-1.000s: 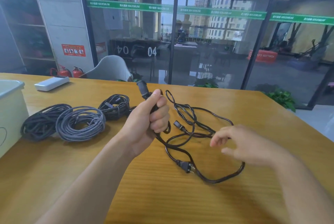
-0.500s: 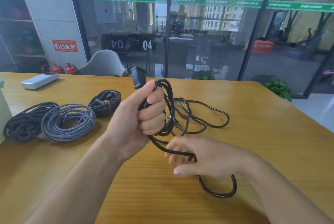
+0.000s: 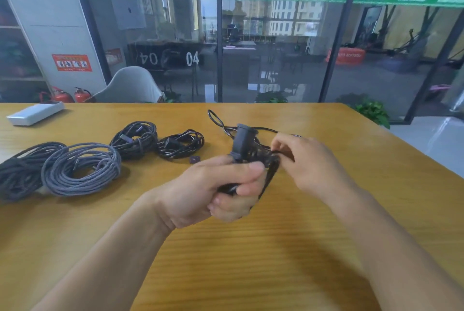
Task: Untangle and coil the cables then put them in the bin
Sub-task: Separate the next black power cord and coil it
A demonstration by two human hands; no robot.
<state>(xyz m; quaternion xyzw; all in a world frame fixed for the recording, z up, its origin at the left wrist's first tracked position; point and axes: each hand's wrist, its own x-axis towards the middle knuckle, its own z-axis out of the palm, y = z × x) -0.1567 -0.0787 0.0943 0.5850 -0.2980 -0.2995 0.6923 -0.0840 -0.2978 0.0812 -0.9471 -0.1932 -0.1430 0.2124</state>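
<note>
- The black power cable [image 3: 261, 160] is up off the wooden table [image 3: 251, 248], bunched between both hands, its chunky connector [image 3: 242, 141] poking upward above the fist.
- The left hand [image 3: 216, 190] has its fingers curled tight around the gathered loops.
- The right hand [image 3: 308, 162], just right of the connector, pinches a strand at the bundle; it is blurred, so I cannot tell how firm that pinch is.
- Beyond the connector a loose tail [image 3: 218, 119] trails across the table.
- Left of the connector lie four finished coils: a small black one [image 3: 180, 144], another black [image 3: 135, 138], a grey [image 3: 80, 168] and a dark one [image 3: 20, 172].
- No bin is in view.
- Risk, as I judge it: the trailing tail could kink or snag while being wound, and a slack left grip would let the loops spring apart.
</note>
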